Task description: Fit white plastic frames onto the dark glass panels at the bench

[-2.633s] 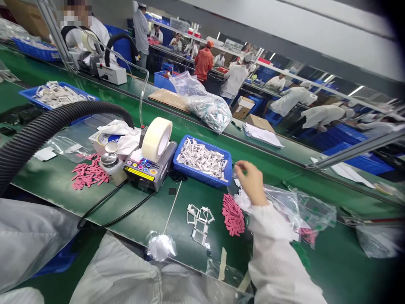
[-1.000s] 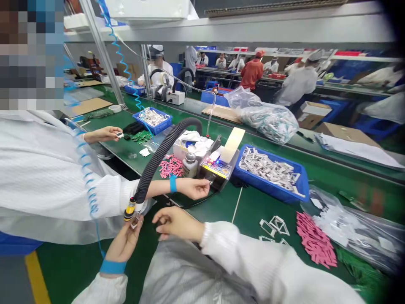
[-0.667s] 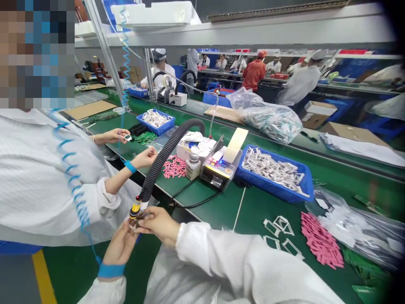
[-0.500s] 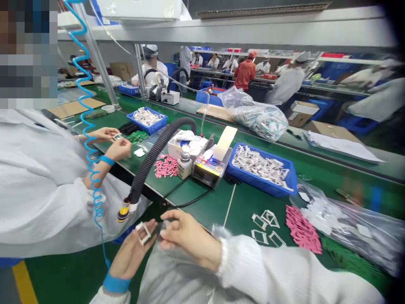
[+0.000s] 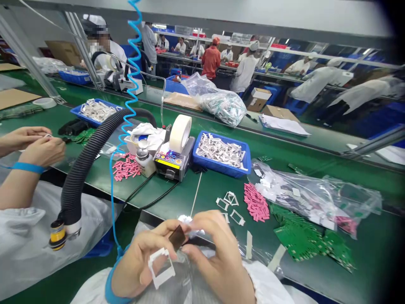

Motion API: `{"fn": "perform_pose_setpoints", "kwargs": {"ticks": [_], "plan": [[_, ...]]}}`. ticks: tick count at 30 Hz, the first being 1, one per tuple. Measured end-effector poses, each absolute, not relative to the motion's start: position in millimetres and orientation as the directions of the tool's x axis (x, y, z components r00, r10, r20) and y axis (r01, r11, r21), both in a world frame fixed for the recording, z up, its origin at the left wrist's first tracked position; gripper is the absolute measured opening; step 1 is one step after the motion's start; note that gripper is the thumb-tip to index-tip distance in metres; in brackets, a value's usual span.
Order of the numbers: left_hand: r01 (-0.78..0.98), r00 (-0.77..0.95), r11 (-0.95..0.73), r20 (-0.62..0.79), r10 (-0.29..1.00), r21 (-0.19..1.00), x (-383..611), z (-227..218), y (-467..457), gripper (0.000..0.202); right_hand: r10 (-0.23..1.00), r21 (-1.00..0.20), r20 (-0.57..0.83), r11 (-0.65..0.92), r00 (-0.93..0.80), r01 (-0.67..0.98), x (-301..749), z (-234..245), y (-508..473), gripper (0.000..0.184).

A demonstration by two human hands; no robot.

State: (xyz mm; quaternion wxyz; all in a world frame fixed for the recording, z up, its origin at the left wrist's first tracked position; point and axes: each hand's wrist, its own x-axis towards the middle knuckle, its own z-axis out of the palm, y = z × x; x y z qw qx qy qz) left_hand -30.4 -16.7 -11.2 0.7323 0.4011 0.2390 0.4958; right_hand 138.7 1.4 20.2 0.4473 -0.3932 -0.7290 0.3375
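In front of my lap, my left hand [image 5: 136, 257], with a blue wrist strap on it, is closed on a white plastic frame [image 5: 165, 277], a thin rectangle with an open middle. A small dark brown rectangular panel [image 5: 177, 238] lies at the left fingertips, just above the frame and apart from its opening. My right hand [image 5: 221, 253] reaches in from the right, thumb and fingers closed round the panel's right edge. Its exact fingertip contact is partly hidden. Several similar loose frames [image 5: 237, 217] lie on the green bench beyond my right hand.
A blue bin [image 5: 221, 166] holds many white frames beside a tape dispenser [image 5: 172, 164]. Pink strips [image 5: 255, 202], green circuit boards [image 5: 303, 236] and a plastic bag [image 5: 303, 190] lie rightward. A black hose [image 5: 79, 169] and a co-worker's hands [image 5: 41, 147] are at left.
My view has swung right. The left hand has turned, so the white frame now hangs from its fingers instead of lying on the open palm. The dark panel now shows clearly between my hands.
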Motion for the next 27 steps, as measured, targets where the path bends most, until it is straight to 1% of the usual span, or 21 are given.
{"fn": "perform_pose_setpoints", "kwargs": {"ticks": [1, 2, 3, 5, 7, 10, 14, 17, 19, 21, 23, 25, 26, 27], "plan": [[-0.515, 0.397, 0.175, 0.052, 0.916, 0.839, -29.5, -9.3, -14.5, 0.029, 0.811, -0.717, 0.521, 0.585, -0.266, 0.380, 142.2, 24.7, 2.6, 0.014], [-0.499, 0.402, 0.160, 0.064, 0.913, 0.852, -28.6, -7.2, -12.4, 0.030, 0.753, -0.611, 0.605, 0.648, -0.259, 0.455, 144.7, 28.5, 4.5, 0.010], [-0.481, 0.405, 0.142, 0.075, 0.911, 0.865, -27.6, -5.2, -10.5, 0.032, 0.716, -0.544, 0.646, 0.676, -0.265, 0.497, 146.4, 31.6, 6.9, 0.008], [-0.455, 0.395, 0.094, 0.106, 0.912, 0.886, -25.3, -2.4, -6.9, 0.039, 0.696, -0.497, 0.656, 0.690, -0.292, 0.527, 147.8, 35.2, 12.3, 0.009], [-0.438, 0.383, 0.057, 0.129, 0.915, 0.897, -23.4, -1.8, -3.8, 0.042, 0.706, -0.497, 0.637, 0.683, -0.309, 0.536, 148.1, 35.4, 17.2, 0.010], [-0.406, 0.409, 0.024, 0.159, 0.899, 0.914, -22.6, -4.2, 0.0, 0.041, 0.715, -0.498, 0.619, 0.677, -0.324, 0.542, 149.7, 31.4, 21.6, 0.012], [-0.374, 0.452, 0.058, 0.127, 0.883, 0.926, -23.9, -7.8, 4.1, 0.040, 0.718, -0.504, 0.590, 0.685, -0.368, 0.526, 153.2, 21.4, 26.5, 0.010], [-0.362, 0.478, 0.082, 0.109, 0.872, 0.928, -23.1, -10.0, 7.1, 0.039, 0.758, -0.546, 0.501, 0.651, -0.416, 0.528, 154.1, 14.9, 32.5, 0.010], [-0.346, 0.479, 0.116, 0.069, 0.875, 0.931, -21.2, -12.1, 9.0, 0.038, 0.773, -0.571, 0.444, 0.633, -0.453, 0.522, 154.2, 13.0, 35.7, 0.011], [-0.357, 0.441, 0.193, -0.017, 0.897, 0.914, -19.2, -15.5, 10.8, 0.038, 0.774, -0.590, 0.410, 0.629, -0.483, 0.506, 155.0, 11.9, 36.3, 0.012], [-0.441, 0.376, 0.277, -0.105, 0.921, 0.853, -18.7, -20.5, 13.0, 0.040, 0.782, -0.639, 0.369, 0.606, -0.502, 0.474, 156.7, 6.8, 34.2, 0.013], [-0.539, 0.290, 0.304, -0.165, 0.943, 0.786, -20.8, -26.2, 15.7, 0.039, 0.808, -0.710, 0.288, 0.540, -0.514, 0.451, 158.5, -7.6, 32.1, 0.014], [-0.570, 0.249, 0.299, -0.186, 0.951, 0.765, -22.6, -28.7, 17.0, 0.038, 0.827, -0.721, 0.227, 0.498, -0.515, 0.482, 159.2, -18.7, 32.1, 0.015], [-0.586, 0.213, 0.290, -0.201, 0.956, 0.757, -24.6, -30.7, 18.2, 0.037, 0.847, -0.704, 0.162, 0.458, -0.506, 0.543, 159.6, -31.5, 33.1, 0.015]]}}
